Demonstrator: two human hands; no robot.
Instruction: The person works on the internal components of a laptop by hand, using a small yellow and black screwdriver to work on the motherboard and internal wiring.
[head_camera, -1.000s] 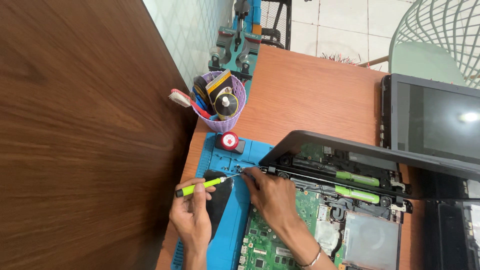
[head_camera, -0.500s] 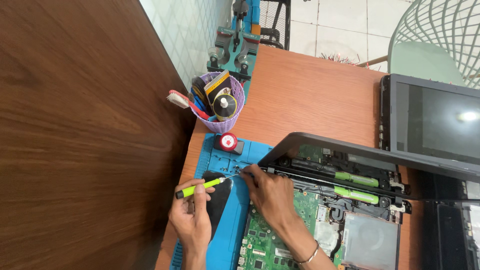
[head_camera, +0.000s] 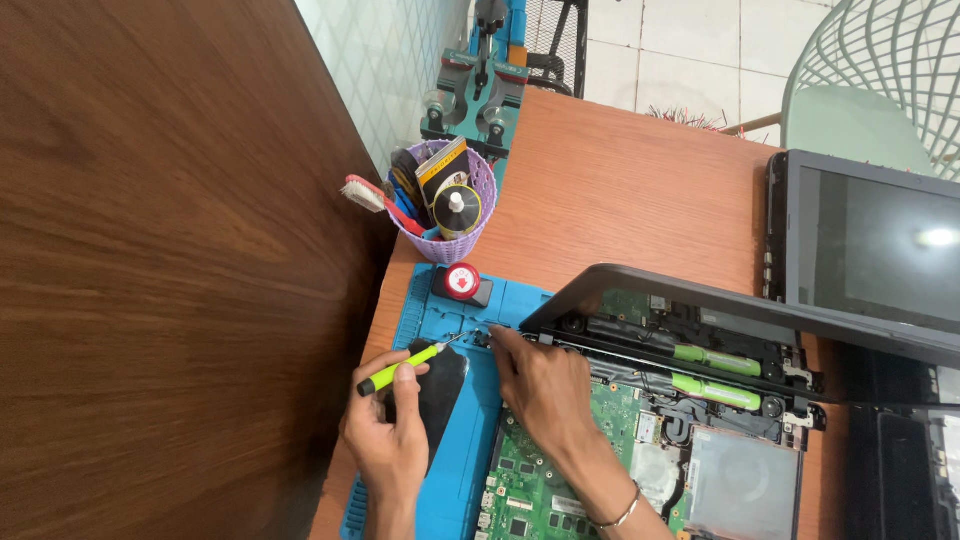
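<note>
My left hand (head_camera: 388, 440) grips a small screwdriver with a bright green handle (head_camera: 400, 367), its metal tip pointing right toward the top left corner of an opened laptop base (head_camera: 640, 440). My right hand (head_camera: 540, 385) rests on that corner, fingertips pinched near the screwdriver tip. The base shows a green circuit board (head_camera: 530, 490) and green cylinders by the hinge. A dark cover panel (head_camera: 700, 305) is tilted up over the base. A black phone-like slab (head_camera: 435, 395) lies under my left hand on a blue work mat (head_camera: 455, 470).
A purple basket of tools (head_camera: 450, 215) and a red round item (head_camera: 462, 282) sit beyond the mat. A second dark laptop screen (head_camera: 880, 245) lies at the right. A dark wooden panel (head_camera: 170, 280) stands at the left; a green mesh chair (head_camera: 870, 70) beyond the table.
Both hands stay in nearly the same place; the screwdriver tip has shifted only slightly at the laptop corner.
</note>
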